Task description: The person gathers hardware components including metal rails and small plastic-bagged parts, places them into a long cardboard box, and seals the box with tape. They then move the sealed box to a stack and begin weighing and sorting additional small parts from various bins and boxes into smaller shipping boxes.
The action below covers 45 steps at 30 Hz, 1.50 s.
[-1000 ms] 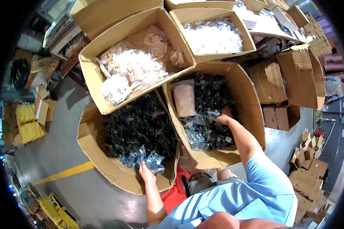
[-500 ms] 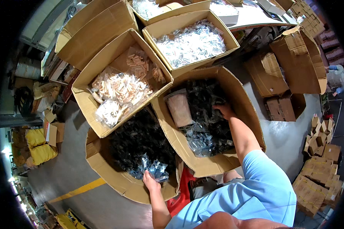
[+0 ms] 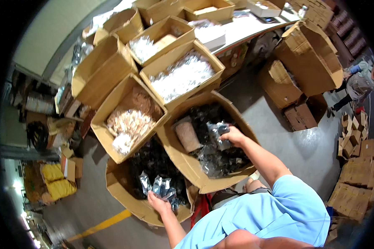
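My left hand (image 3: pixel 158 202) holds several small clear plastic packets (image 3: pixel 161 186) with dark contents, above the near part of the lower-left carton (image 3: pixel 126 204). Black packaged pieces (image 3: pixel 151 159) fill that carton. Over the right carton (image 3: pixel 207 184), my right hand (image 3: pixel 234 136) is closed on a bunch of clear packets (image 3: pixel 217 131), also dark inside. Beneath it lie more black pieces (image 3: pixel 200 112) and loose clear packets (image 3: pixel 210 159). A brown, flat-sided block (image 3: pixel 188 136) sits at the left of this carton. The exact kind of the packed pieces is too small to make out.
Beyond stand a carton of bagged tan pieces (image 3: pixel 131 122) and one of silvery packets (image 3: pixel 183 76). A white table (image 3: pixel 253 28) runs along the back. Large cartons (image 3: pixel 307 54) stand at the right, with another person (image 3: pixel 359 81) farther off. Yellow sacks (image 3: pixel 58 182) lie left.
My right hand has come up out of the black pieces with a bunch of packets in it. My left hand still holds packets, now more spread out. The whole view has shifted.
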Each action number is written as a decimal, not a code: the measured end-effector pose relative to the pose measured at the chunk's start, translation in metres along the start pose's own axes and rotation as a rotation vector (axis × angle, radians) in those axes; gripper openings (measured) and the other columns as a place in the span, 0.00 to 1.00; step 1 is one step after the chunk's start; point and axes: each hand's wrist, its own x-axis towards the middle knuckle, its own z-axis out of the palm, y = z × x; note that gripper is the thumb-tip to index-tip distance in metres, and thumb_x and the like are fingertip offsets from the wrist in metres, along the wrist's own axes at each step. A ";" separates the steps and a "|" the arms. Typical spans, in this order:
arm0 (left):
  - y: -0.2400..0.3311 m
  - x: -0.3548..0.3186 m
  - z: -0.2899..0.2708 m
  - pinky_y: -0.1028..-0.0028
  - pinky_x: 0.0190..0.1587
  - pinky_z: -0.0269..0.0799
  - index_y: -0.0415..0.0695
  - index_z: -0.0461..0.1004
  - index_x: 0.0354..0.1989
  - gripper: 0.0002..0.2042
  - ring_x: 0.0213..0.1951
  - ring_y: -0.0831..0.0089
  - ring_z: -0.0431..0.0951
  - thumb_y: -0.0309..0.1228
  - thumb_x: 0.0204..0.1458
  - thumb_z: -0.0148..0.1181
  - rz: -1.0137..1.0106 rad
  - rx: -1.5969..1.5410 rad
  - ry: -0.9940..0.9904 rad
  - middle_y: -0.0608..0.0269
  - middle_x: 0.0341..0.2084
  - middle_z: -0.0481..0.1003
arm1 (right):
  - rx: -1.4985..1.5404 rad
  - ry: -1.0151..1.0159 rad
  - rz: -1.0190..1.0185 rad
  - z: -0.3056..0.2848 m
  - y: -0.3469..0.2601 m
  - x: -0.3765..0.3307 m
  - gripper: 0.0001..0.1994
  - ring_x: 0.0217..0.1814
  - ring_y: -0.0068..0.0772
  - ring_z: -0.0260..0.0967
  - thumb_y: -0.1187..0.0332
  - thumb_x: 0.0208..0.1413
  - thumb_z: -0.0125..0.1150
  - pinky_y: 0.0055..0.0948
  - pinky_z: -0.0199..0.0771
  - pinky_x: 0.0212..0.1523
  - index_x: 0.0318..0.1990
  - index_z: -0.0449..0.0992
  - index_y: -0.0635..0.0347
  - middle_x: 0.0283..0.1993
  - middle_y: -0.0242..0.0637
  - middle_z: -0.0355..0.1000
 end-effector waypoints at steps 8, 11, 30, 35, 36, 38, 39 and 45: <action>0.050 -0.117 0.099 0.72 0.35 0.71 0.39 0.67 0.39 0.14 0.33 0.72 0.72 0.39 0.58 0.49 0.366 -0.062 -0.144 0.62 0.31 0.70 | 0.832 -0.570 -0.244 -0.073 -0.110 -0.184 0.31 0.53 0.31 0.66 0.77 0.42 0.60 0.33 0.66 0.56 0.59 0.61 0.63 0.51 0.38 0.67; 0.039 -0.182 0.160 0.71 0.33 0.75 0.41 0.67 0.37 0.11 0.31 0.72 0.75 0.38 0.58 0.48 0.375 -0.180 -0.307 0.62 0.30 0.71 | 1.053 -0.739 -0.292 -0.148 -0.109 -0.195 0.34 0.56 0.36 0.65 0.73 0.40 0.62 0.35 0.57 0.63 0.59 0.60 0.62 0.55 0.42 0.65; -0.105 -0.364 0.452 0.77 0.25 0.71 0.45 0.68 0.29 0.06 0.22 0.81 0.71 0.32 0.57 0.50 0.000 -0.137 -0.707 0.73 0.20 0.68 | 1.235 -0.486 -0.556 -0.449 -0.219 -0.185 0.22 0.46 0.38 0.71 0.69 0.41 0.63 0.39 0.68 0.55 0.48 0.69 0.62 0.45 0.40 0.72; -0.116 -0.306 0.539 0.83 0.20 0.57 0.50 0.64 0.20 0.12 0.17 0.87 0.59 0.34 0.57 0.51 0.052 -0.149 -0.701 0.78 0.15 0.60 | 1.271 -0.469 -0.653 -0.495 -0.287 -0.097 0.30 0.53 0.38 0.66 0.68 0.43 0.62 0.38 0.61 0.60 0.58 0.62 0.60 0.51 0.41 0.69; -0.126 -0.283 0.565 0.83 0.20 0.56 0.51 0.63 0.20 0.13 0.17 0.87 0.59 0.34 0.57 0.51 0.080 -0.135 -0.719 0.78 0.15 0.60 | 1.261 -0.477 -0.676 -0.504 -0.306 -0.078 0.30 0.53 0.38 0.66 0.69 0.43 0.63 0.38 0.61 0.60 0.57 0.63 0.61 0.51 0.41 0.69; -0.124 -0.271 0.622 0.83 0.18 0.51 0.51 0.63 0.18 0.14 0.16 0.88 0.57 0.34 0.57 0.51 0.041 -0.083 -0.767 0.79 0.14 0.60 | 1.263 -0.434 -0.725 -0.512 -0.344 -0.052 0.29 0.54 0.38 0.66 0.68 0.43 0.63 0.38 0.61 0.60 0.56 0.63 0.62 0.52 0.41 0.69; -0.119 -0.263 0.657 0.83 0.16 0.48 0.50 0.63 0.19 0.14 0.14 0.88 0.56 0.34 0.57 0.51 0.094 -0.033 -0.806 0.79 0.13 0.58 | 1.275 -0.404 -0.777 -0.524 -0.352 -0.020 0.30 0.58 0.42 0.62 0.64 0.45 0.62 0.43 0.58 0.62 0.57 0.62 0.60 0.56 0.40 0.65; -0.075 -0.258 0.860 0.83 0.16 0.48 0.49 0.65 0.21 0.12 0.14 0.88 0.56 0.36 0.57 0.50 0.045 0.023 -1.148 0.78 0.13 0.60 | 1.327 -0.451 -0.948 -0.560 -0.464 0.059 0.33 0.60 0.38 0.60 0.68 0.46 0.60 0.41 0.56 0.63 0.61 0.57 0.63 0.61 0.40 0.61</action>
